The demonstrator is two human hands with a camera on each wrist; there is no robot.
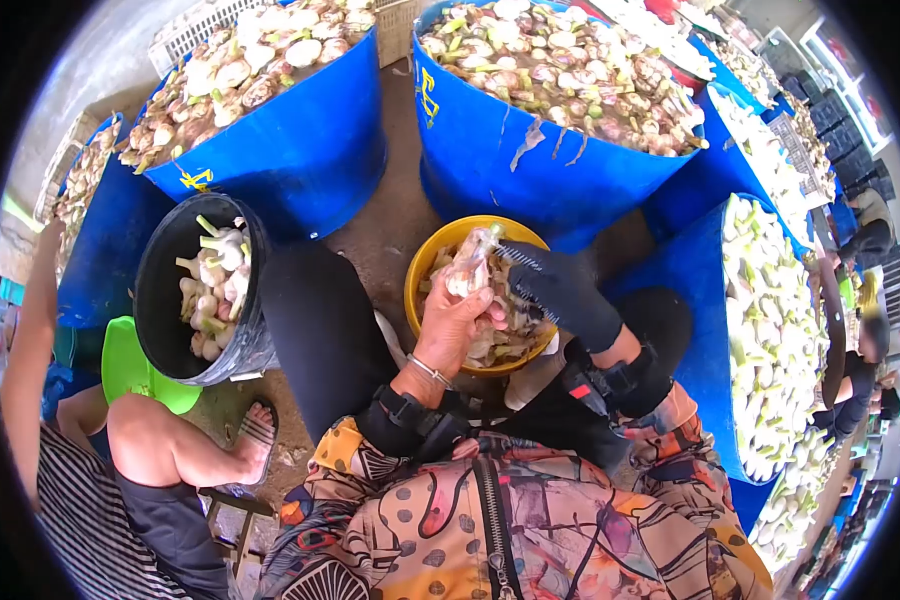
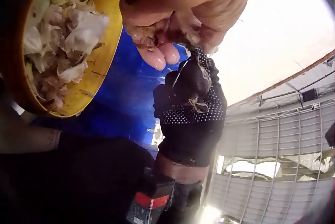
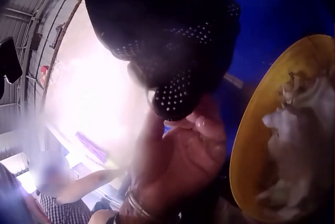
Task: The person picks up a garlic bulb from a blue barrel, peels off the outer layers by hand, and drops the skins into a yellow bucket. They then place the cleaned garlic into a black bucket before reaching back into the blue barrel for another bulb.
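My bare left hand (image 1: pixel 452 325), with a bracelet at the wrist, holds a garlic bulb (image 1: pixel 467 272) over a yellow bucket (image 1: pixel 411 292). From the right, my right hand (image 1: pixel 567 292) in a black glove with white dots meets the bulb. In the left wrist view, the gloved fingers (image 2: pixel 183 90) are curled, pinching at the bulb's skin beside the bare fingertips. A thin pale strand and a scrap of skin show at the glove. Loose garlic skins (image 2: pixel 78 33) fill much of the bucket. In the right wrist view the glove hides most of the bulb.
A black bucket (image 1: pixel 148 285) with trimmed garlic bulbs (image 1: pixel 213 290) stands to the left, near a green basin (image 1: pixel 135 362). Large blue tubs (image 1: pixel 550 175) heaped with garlic stand ahead and to the right. Another person's leg (image 1: pixel 175 440) is close on the left.
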